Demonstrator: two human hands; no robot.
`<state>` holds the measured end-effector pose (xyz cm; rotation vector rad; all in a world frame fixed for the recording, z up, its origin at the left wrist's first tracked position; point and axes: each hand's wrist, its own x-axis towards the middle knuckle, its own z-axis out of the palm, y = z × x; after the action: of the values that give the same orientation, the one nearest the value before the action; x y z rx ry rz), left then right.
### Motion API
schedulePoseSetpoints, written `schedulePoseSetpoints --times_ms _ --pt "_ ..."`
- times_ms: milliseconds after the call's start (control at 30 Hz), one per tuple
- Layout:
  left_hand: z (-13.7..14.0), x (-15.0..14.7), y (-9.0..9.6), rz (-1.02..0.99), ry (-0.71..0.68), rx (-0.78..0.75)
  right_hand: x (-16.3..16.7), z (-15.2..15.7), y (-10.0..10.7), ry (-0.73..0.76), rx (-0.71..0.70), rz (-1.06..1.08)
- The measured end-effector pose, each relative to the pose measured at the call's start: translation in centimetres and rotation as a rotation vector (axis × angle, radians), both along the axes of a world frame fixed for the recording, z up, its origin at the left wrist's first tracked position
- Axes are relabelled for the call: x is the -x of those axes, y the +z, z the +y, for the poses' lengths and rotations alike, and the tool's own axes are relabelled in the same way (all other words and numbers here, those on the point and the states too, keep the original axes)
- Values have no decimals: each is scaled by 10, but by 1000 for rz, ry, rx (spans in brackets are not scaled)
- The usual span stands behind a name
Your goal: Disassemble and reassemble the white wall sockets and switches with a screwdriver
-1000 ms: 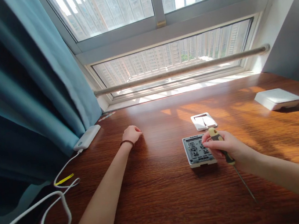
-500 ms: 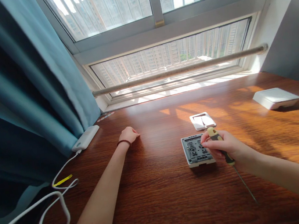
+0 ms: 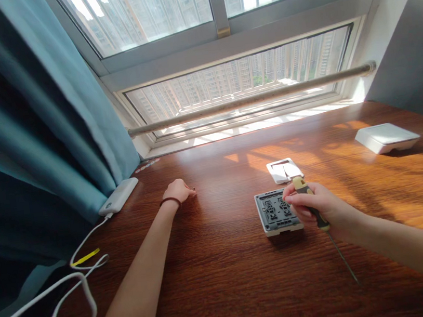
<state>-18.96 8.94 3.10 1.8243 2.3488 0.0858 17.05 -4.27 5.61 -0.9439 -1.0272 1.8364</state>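
My right hand [image 3: 318, 205] is closed around a yellow and black screwdriver [image 3: 311, 202], whose thin shaft points down toward me. Its fingertips are at the right edge of an opened wall switch [image 3: 276, 212] lying on the wooden table, grey inner frame up and white base below. Part of that switch is hidden behind the fingers. Just beyond it lies the white switch cover [image 3: 284, 170] with its rocker plates. Farther left, my left hand [image 3: 177, 190] rests on the table with fingertips pinched; a tiny dark thing shows at them, too small to name.
A white box-like unit [image 3: 387, 137] sits at the right on the wooden table [image 3: 229, 282]. On the left, a white power bank [image 3: 118, 197] with a white cable [image 3: 89, 296] and yellow tie [image 3: 86, 257] lies by the blue curtain [image 3: 68, 94]. A window with a rail [image 3: 251, 101] is behind.
My left hand has shifted very slightly, and the dark speck at its fingertips shows a little more. My right hand keeps its hold on the screwdriver. The whole view has moved slightly.
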Motion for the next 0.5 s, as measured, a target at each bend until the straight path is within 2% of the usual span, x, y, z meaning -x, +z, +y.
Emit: schedulePoseSetpoints --times_ms 133,233,300,333,400,500 --pt "-11 -24 11 38 -58 -119 1 2 -3 -68 -80 34" --pt "-30 -64 15 -52 -248 -248 -2 6 -2 -151 -130 -44" --pt "-48 -97 12 -415 -564 -380 -8 11 0 -205 -166 -100" --pt "-59 -112 8 -605 -667 -393 -11 14 1 -228 -196 -113" --pt "-79 -139 -4 -921 -753 -381 -19 21 4 -267 -282 -118" --pt "-101 -163 -27 -1105 -750 -292 -30 33 6 -318 -424 -162"
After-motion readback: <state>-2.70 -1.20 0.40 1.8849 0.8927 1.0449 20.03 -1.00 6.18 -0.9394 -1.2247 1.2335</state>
